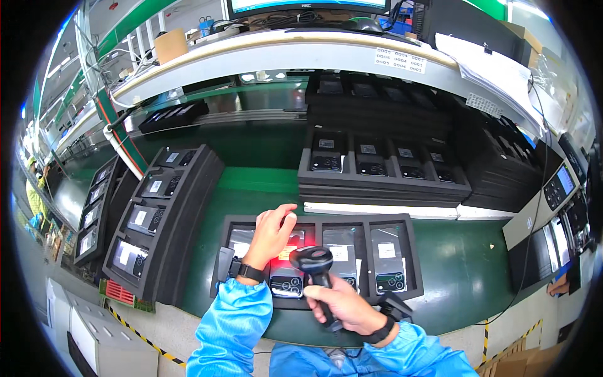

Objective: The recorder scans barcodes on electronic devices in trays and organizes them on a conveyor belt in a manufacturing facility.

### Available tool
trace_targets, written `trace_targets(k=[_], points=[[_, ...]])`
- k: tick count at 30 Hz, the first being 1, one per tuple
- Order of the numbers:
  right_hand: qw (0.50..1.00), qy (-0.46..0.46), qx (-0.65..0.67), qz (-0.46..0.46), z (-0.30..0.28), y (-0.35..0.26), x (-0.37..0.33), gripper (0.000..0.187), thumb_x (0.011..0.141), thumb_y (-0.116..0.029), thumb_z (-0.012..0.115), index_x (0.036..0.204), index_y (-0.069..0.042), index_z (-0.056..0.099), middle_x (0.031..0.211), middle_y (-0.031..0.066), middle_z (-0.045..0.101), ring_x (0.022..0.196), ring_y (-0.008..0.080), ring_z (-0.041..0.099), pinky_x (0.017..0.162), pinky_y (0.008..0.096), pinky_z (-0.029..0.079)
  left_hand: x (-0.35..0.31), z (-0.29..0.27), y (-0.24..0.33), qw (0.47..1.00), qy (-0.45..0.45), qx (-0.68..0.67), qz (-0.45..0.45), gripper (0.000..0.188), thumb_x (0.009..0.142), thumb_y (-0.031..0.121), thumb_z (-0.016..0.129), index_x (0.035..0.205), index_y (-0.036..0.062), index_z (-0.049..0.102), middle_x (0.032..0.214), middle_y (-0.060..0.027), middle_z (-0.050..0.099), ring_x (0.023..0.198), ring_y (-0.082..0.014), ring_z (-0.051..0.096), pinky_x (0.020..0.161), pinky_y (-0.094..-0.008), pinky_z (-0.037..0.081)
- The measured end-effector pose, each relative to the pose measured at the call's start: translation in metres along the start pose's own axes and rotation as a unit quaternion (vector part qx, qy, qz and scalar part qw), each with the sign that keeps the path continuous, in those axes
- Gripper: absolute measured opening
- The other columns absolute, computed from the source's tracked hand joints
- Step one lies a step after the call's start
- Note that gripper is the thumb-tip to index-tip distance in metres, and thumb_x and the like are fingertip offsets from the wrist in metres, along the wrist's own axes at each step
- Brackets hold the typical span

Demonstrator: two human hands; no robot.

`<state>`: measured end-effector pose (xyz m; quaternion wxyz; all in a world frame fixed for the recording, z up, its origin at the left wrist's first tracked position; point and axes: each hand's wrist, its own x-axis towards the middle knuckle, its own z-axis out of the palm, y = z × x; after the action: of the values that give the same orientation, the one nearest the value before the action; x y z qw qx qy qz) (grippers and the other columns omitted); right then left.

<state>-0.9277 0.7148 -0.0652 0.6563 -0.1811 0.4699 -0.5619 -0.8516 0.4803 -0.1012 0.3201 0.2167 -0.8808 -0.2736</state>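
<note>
My right hand (347, 306) grips a black handheld barcode scanner (316, 264) by its handle, its head aimed down at the near foam tray (411, 264). A red glow from the scanner falls on the second phone (287, 276) in that tray. My left hand (271, 231) reaches over the tray's left half, fingers spread, resting on or just above the phones there. The tray holds several phones lying back-up, each with a white label; two of them (388, 267) lie to the right of the scanner. Both forearms wear blue sleeves and black wrist straps.
Stacks of black foam trays with phones stand beyond (383, 173) and to the left (157, 213). A white shelf (282, 53) with a monitor runs overhead. A grey device with a keypad (553, 201) sits at right. Green bench mat (465, 264) surrounds the near tray.
</note>
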Motion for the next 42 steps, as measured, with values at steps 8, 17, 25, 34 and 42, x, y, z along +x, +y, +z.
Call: trace_targets(k=[8,17,25,34,42], points=[[0.999,-0.028,-0.005,-0.027,-0.012,-0.006,-0.022,0.06,0.096,-0.021,0.07,0.139,0.002,0.036,0.095,0.013,0.07,0.057,0.0112,0.059,0.05,0.0262,0.049,0.002,0.008,-0.006,0.999,0.034,-0.037,0.014,0.027,0.093,0.021,0.064,0.114,0.0048,0.071,0.098,-0.0175,0.073,0.092,-0.0352,0.07,0.084,-0.0434,0.053],[0.904,0.342,-0.181,-0.186,-0.152,-0.042,-0.123,0.049,0.094,-0.023,0.07,0.133,-0.002,0.052,0.093,0.0107,0.069,0.068,0.0139,0.066,0.059,0.0279,0.055,0.007,0.008,-0.004,0.999,0.039,-0.016,0.02,0.016,0.091,0.008,0.06,0.1,-0.003,0.068,0.09,-0.0117,0.068,0.09,-0.0237,0.064,0.087,-0.0347,0.049],[0.675,0.635,-0.356,-0.117,-0.243,-0.042,-0.172,0.041,0.085,-0.026,0.068,0.118,-0.002,0.064,0.101,0.0249,0.072,0.097,0.0442,0.069,0.087,0.0499,0.054,0.011,0.0,0.004,0.995,-0.07,0.061,-0.021,0.025,0.1,0.011,0.056,0.115,-0.0036,0.069,0.112,-0.0218,0.072,0.103,-0.035,0.067,0.095,-0.0397,0.051],[0.637,0.67,-0.362,-0.121,-0.257,-0.047,-0.15,0.036,0.08,-0.028,0.067,0.106,-0.004,0.067,0.093,0.025,0.073,0.09,0.0452,0.07,0.082,0.0541,0.056,0.015,0.026,0.04,0.989,-0.078,0.123,-0.025,0.03,0.099,0.022,0.063,0.115,-0.0019,0.071,0.109,-0.0246,0.072,0.097,-0.0395,0.069,0.089,-0.0431,0.053],[0.649,0.662,-0.364,-0.088,-0.261,-0.05,-0.145,0.042,0.081,-0.03,0.066,0.116,-0.006,0.067,0.097,0.0228,0.073,0.093,0.0439,0.071,0.085,0.0531,0.056,0.007,0.034,0.027,0.918,-0.127,0.363,0.095,0.069,0.088,0.062,0.066,0.128,0.0055,0.065,0.127,-0.0187,0.064,0.112,-0.04,0.061,0.091,-0.0533,0.048]])
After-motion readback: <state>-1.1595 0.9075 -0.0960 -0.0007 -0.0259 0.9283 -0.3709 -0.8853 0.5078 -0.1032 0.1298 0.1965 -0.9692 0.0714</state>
